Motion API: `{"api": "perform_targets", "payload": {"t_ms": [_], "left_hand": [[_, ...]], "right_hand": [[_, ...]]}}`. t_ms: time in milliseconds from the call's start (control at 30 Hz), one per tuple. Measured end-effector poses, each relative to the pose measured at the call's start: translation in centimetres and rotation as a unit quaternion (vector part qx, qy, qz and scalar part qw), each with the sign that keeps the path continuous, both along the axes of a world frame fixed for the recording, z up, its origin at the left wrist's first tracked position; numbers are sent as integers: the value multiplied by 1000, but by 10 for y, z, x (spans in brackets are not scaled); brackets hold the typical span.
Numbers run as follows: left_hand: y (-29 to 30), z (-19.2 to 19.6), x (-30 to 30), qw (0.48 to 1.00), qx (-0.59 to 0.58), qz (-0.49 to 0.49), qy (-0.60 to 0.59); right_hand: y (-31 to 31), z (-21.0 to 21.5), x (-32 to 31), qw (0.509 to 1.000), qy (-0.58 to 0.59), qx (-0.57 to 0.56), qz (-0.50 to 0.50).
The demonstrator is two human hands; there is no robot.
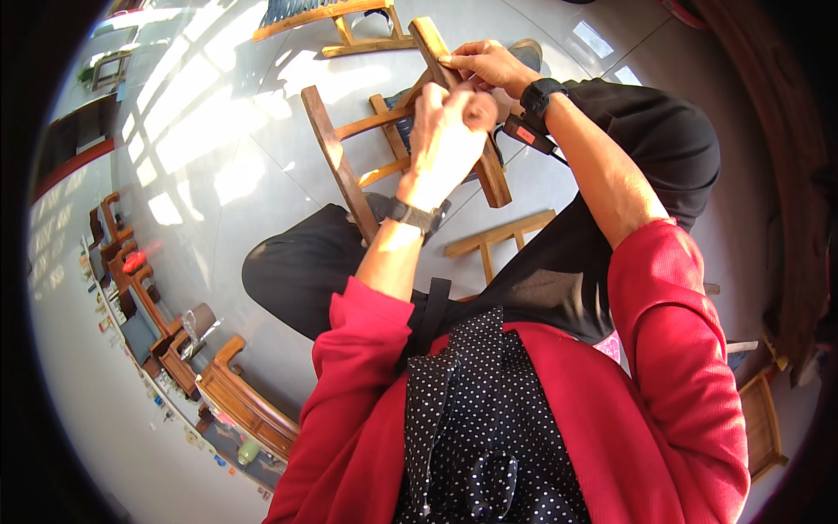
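A small wooden stool frame [338, 166], two brown bars joined by rungs, stands tilted between my knees. My right hand [489, 65] pinches the upper part of its right-hand bar, thumb and forefinger on the wood. Just below it, my left hand [443, 127] is curled closed in front of the same bar and smeared by motion. Whatever it may hold is hidden or too blurred to name. Behind the frame, partly covered by it and my hands, show more wooden pieces and some dark blue cord [404, 127].
Another wooden stool [367, 44] with blue woven cord stands on the grey tiled floor ahead. A light wooden piece [502, 234] lies beneath my legs. Carved wooden chairs [249, 402] line the wall at the left. A dark wooden furniture edge [777, 113] curves along the right.
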State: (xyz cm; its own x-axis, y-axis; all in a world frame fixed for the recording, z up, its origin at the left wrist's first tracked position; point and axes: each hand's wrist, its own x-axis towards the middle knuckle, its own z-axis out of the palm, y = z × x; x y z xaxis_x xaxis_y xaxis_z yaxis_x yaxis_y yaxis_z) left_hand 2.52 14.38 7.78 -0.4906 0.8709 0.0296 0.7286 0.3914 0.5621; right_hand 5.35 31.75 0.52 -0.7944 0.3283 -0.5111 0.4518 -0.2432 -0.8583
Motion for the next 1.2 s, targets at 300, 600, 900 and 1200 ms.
{"api": "perform_targets", "payload": {"t_ms": [300, 600, 900, 1200], "left_hand": [[-58, 18, 83, 991, -107, -52, -64], [-69, 27, 71, 990, 13, -20, -136], [-35, -2, 34, 995, 46, 17, -87], [-97, 15, 97, 979, -44, -42, -196]], "right_hand": [[-5, 8, 0, 998, -1, 68, 0], [-5, 7, 0, 996, 8, 89, -2], [1, 10, -5, 996, 1, 85, 28], [-7, 14, -5, 989, 0, 149, 19]]}}
